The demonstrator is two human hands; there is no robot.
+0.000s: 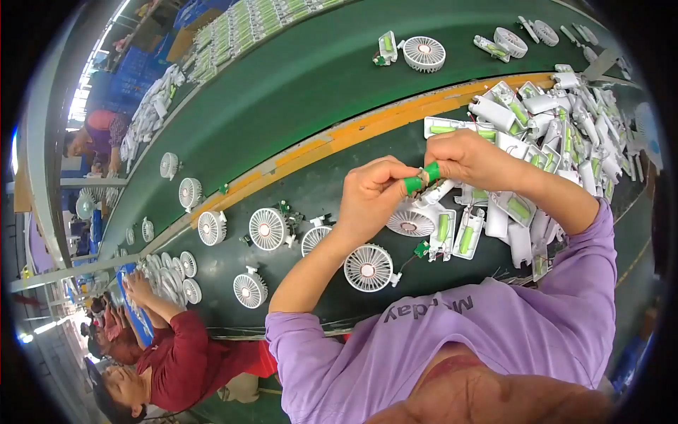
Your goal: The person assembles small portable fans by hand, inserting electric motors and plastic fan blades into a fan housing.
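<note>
My left hand (374, 198) and my right hand (462, 159) meet above the bench, fingertips pinched close together. Green covers or tape wrap a digit on each hand. Whatever small piece is between the fingertips is too hidden to name. Just below them lies a white fan head (409, 223), partly covered by my left hand; a white part by its neck sits under the fingertips. Beside it are open white handle shells (467, 233) with green batteries. A small green circuit board (422, 249) is wired near another fan head (368, 268).
A heap of white handle shells (540, 106) fills the right side. More fan heads (268, 228) lie to the left. Beyond an orange-yellow strip (311, 152), a green belt (311, 92) carries fan parts. A co-worker in a red shirt (187, 360) works at the left.
</note>
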